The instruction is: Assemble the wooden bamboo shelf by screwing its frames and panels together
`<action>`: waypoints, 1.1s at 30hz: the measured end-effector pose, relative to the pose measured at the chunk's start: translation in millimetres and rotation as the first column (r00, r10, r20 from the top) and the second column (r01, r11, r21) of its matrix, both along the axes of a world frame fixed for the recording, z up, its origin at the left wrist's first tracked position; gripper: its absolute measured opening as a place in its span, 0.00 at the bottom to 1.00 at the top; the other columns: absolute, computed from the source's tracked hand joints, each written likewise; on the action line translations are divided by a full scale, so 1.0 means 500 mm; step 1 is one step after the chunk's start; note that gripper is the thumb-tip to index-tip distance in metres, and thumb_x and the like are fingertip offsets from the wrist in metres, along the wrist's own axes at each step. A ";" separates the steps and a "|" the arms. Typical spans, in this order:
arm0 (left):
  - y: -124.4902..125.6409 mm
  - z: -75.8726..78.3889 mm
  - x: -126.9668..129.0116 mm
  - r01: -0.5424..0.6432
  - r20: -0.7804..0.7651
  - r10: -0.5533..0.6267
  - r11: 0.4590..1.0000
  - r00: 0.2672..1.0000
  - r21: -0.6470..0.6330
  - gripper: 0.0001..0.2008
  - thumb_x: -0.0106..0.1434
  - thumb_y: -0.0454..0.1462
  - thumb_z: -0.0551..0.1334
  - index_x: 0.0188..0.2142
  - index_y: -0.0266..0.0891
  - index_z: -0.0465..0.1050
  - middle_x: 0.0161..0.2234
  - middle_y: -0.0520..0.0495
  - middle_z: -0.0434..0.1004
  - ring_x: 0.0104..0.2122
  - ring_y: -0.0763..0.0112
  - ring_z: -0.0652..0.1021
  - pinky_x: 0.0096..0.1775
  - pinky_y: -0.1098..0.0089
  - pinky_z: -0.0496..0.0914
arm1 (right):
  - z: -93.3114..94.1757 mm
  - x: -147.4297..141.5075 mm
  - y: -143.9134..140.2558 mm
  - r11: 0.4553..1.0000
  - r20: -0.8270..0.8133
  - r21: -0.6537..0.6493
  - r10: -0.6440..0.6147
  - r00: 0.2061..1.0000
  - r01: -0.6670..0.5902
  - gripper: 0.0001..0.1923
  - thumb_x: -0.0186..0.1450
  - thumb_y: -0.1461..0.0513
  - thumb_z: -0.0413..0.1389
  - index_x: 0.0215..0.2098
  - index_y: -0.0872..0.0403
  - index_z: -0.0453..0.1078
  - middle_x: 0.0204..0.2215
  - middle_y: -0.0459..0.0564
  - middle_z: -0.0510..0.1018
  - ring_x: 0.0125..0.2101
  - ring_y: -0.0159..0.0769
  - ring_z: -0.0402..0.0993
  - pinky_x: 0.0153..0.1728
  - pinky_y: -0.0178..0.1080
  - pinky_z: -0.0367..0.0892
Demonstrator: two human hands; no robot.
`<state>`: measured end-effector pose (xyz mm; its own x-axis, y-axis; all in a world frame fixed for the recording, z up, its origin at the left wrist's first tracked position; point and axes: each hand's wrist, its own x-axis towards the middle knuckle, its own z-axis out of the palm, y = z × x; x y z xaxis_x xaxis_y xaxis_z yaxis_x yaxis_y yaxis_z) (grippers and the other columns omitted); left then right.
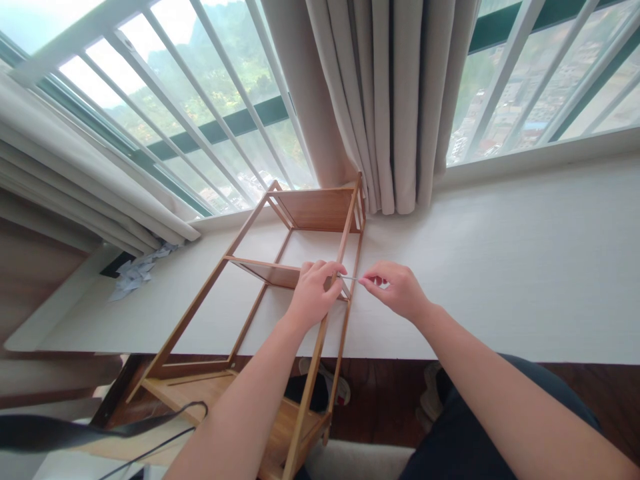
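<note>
A wooden shelf rack [305,212] lies on its side, its far part on the white ledge and its near end beyond the ledge's edge. My left hand [315,293] is closed around the rack's right-hand post, where the middle shelf [267,272] meets it. Between finger and thumb, my right hand [393,285] pinches a thin metal rod [353,278] that looks like a hex key. The rod points left, its tip at the post beside my left fingertips. The exact contact at the tip is too small to make out.
The white ledge [490,267] runs along the barred windows [210,100]. Grey curtains [385,107] hang behind the rack. Crumpled white paper [135,273] lies at the left. A black strap [100,430] and cable cross the lower left. Shoes [340,387] show on the dark floor.
</note>
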<state>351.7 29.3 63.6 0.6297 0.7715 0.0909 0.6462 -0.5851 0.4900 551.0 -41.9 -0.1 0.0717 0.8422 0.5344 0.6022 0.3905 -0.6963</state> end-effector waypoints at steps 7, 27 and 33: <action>0.000 0.001 0.000 0.000 0.011 0.000 1.000 1.000 -0.004 0.11 0.65 0.35 0.58 0.43 0.48 0.76 0.41 0.52 0.78 0.47 0.62 0.70 0.55 0.61 0.62 | -0.004 -0.006 0.002 0.994 -0.061 -0.103 0.024 0.998 -0.030 0.13 0.69 0.57 0.56 0.28 0.53 0.72 0.23 0.47 0.75 0.25 0.33 0.67 0.32 0.37 0.62; 0.003 -0.005 -0.002 0.021 -0.002 -0.021 0.999 1.000 0.027 0.10 0.65 0.35 0.57 0.43 0.48 0.76 0.40 0.52 0.77 0.46 0.62 0.69 0.54 0.61 0.62 | 0.003 -0.024 0.019 0.746 -0.835 -0.384 -0.030 0.549 -0.544 0.22 0.61 0.47 0.60 0.21 0.54 0.68 0.15 0.45 0.70 0.18 0.30 0.64 0.24 0.36 0.59; 0.000 0.001 0.001 0.008 -0.005 -0.008 1.000 1.000 0.012 0.10 0.65 0.35 0.57 0.41 0.48 0.76 0.40 0.52 0.77 0.46 0.61 0.69 0.55 0.60 0.62 | 0.002 0.017 0.013 0.875 -0.450 -0.411 0.051 0.892 -0.258 0.12 0.68 0.56 0.53 0.31 0.53 0.71 0.23 0.45 0.74 0.25 0.33 0.68 0.30 0.37 0.64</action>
